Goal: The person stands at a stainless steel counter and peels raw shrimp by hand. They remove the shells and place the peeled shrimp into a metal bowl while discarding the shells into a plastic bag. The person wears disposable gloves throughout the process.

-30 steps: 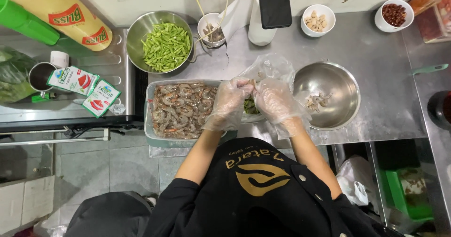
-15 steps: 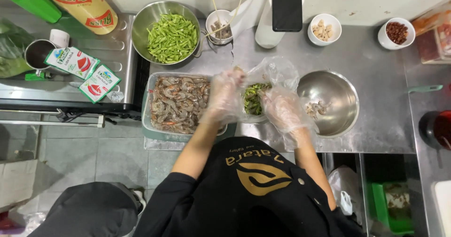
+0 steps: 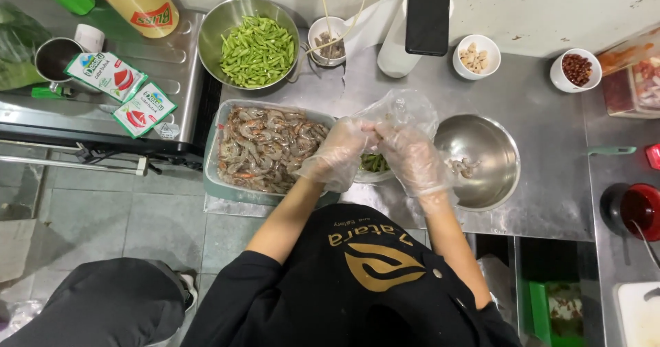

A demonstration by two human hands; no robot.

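Both my hands wear clear plastic gloves. My left hand [image 3: 338, 153] and my right hand [image 3: 414, 159] meet fingertip to fingertip, pinched on a small shrimp that the gloves mostly hide. They hover over a clear plastic bag [image 3: 405, 110] holding green scraps [image 3: 375, 161]. To the left, touching my left wrist, is a grey tray [image 3: 214, 182] full of raw shrimp [image 3: 265, 144]. A steel bowl [image 3: 491, 151] to the right holds a few peeled shrimp [image 3: 462, 167].
A steel bowl of cut green beans [image 3: 256, 48] stands behind the tray. Small white bowls [image 3: 476, 55] [image 3: 576, 69] and a dark phone [image 3: 427, 14] sit at the back. Sachets [image 3: 127, 89] lie on the left counter. A red bowl [image 3: 636, 209] is at far right. Another person's dark-clothed shape [image 3: 96, 306] is at lower left.
Half a second ago my hands were apart on either side of the bag. They have come together again over it, fingers pinched.
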